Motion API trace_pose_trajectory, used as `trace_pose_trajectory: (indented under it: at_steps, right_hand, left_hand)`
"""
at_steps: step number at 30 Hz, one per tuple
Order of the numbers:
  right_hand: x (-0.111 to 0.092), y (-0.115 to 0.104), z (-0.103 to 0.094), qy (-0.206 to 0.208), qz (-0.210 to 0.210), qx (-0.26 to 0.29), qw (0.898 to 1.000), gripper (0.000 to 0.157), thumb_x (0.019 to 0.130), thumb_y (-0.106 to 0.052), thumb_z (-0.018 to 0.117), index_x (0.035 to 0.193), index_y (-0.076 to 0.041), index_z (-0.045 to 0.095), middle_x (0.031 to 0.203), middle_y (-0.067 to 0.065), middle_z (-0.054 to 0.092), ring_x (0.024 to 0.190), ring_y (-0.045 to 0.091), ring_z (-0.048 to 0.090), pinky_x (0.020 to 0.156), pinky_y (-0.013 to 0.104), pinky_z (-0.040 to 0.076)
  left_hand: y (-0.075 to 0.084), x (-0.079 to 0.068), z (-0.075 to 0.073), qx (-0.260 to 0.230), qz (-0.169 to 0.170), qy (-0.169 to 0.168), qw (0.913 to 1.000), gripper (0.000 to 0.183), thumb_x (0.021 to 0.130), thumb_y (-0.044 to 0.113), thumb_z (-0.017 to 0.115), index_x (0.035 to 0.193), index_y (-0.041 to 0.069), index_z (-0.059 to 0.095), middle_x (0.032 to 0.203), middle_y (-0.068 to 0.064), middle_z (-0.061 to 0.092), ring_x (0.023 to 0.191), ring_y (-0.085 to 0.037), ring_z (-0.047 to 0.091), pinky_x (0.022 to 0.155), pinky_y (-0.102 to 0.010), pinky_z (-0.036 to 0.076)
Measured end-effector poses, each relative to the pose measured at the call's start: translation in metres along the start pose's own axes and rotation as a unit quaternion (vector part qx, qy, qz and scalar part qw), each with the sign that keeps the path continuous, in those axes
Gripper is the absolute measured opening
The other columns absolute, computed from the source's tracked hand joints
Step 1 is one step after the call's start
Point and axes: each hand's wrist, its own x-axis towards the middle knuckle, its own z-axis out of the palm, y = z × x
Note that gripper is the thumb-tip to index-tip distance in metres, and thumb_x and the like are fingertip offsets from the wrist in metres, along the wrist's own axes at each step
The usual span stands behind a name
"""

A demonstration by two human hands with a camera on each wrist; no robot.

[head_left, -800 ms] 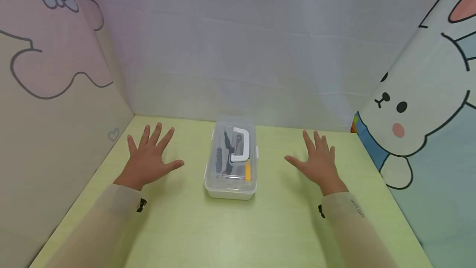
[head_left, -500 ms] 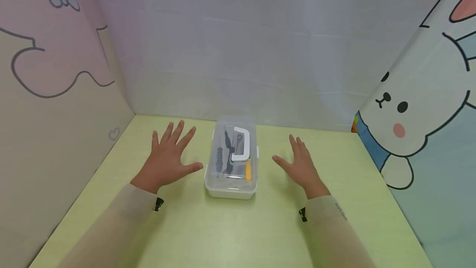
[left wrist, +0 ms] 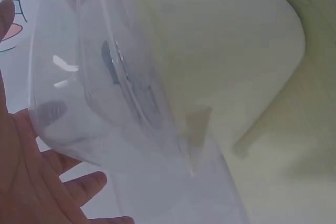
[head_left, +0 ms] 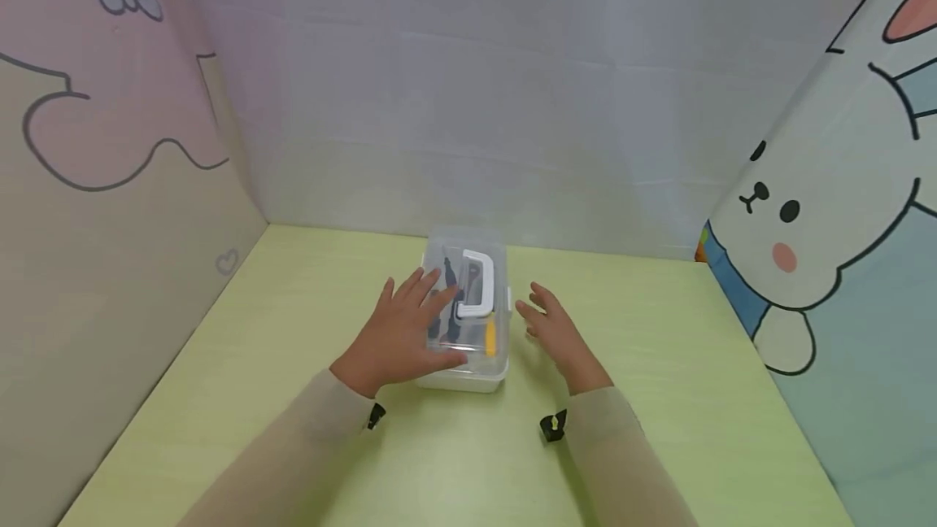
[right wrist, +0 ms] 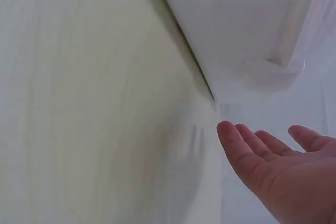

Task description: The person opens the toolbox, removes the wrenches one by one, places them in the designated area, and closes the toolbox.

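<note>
A storage box with a clear lid and a white folding handle sits in the middle of the table. Through the lid show dark tools and a yellow item. My left hand is over the box's left side, fingers spread; whether it touches the lid cannot be told. In the left wrist view, those fingers lie beside the clear lid. At the box's right side is my right hand, fingers slightly bent and apart from the white wall in the right wrist view.
The pale yellow-green table ends at a white fabric backdrop. Printed cartoon panels stand along both sides, a pink and beige one at left and a rabbit one at right.
Both hands have moved inward toward the box. The left hand has come over its left side, and the right hand has closed in on its right side with its fingers bending. The box stays put.
</note>
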Motion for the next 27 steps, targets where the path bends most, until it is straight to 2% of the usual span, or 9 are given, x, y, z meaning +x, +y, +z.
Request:
trace_pose_trajectory:
  at_steps: [5,11,18,23,27]
  right_hand:
    - [0.004,0.0,0.004,-0.015,0.028,0.115,0.993,0.066,0.108,-0.033,0.053,0.162,-0.008,0.025,0.161,0.021,0.032,0.14,0.039,0.044,0.107,0.05,0.045]
    - [0.01,-0.003,0.011,-0.007,0.053,0.153,0.987,0.06,0.107,-0.029,0.055,0.158,-0.005,0.035,0.156,0.018,0.04,0.135,0.039,0.05,0.106,0.048,0.046]
    - [0.023,0.0,0.012,0.004,0.078,0.212,0.974,0.049,0.104,-0.018,0.058,0.147,0.004,0.046,0.141,0.018,0.055,0.121,0.031,0.06,0.101,0.041,0.051]
    - [0.029,0.003,0.011,-0.017,0.088,0.259,0.962,0.042,0.105,-0.011,0.057,0.141,0.009,0.049,0.122,0.013,0.065,0.106,0.02,0.064,0.092,0.034,0.053]
    - [0.033,0.005,0.007,-0.034,0.132,0.298,0.945,0.033,0.104,-0.007,0.057,0.132,0.009,0.055,0.112,0.013,0.067,0.1,0.02,0.066,0.089,0.033,0.054]
  left_hand:
    - [0.016,0.005,0.008,-0.004,0.007,0.002,1.0,0.091,0.081,0.077,0.065,0.154,0.025,0.05,0.164,-0.01,0.034,0.154,-0.034,0.02,0.117,-0.068,0.015]
    - [0.024,0.007,0.016,0.015,-0.002,-0.004,0.9999,0.088,0.082,0.076,0.065,0.153,0.026,0.052,0.163,-0.009,0.036,0.153,-0.035,0.022,0.118,-0.066,0.018]
    - [0.025,0.009,0.016,0.017,0.007,0.004,0.9998,0.084,0.084,0.071,0.068,0.15,0.022,0.055,0.161,-0.012,0.039,0.152,-0.037,0.024,0.118,-0.059,0.025]
    - [0.026,0.01,0.017,0.013,0.01,0.008,0.9998,0.082,0.084,0.069,0.07,0.149,0.022,0.056,0.16,-0.012,0.04,0.151,-0.037,0.025,0.119,-0.055,0.026]
    - [0.027,0.01,0.018,0.003,0.004,0.01,0.9999,0.081,0.083,0.069,0.071,0.148,0.022,0.057,0.16,-0.012,0.04,0.151,-0.037,0.025,0.119,-0.055,0.026]
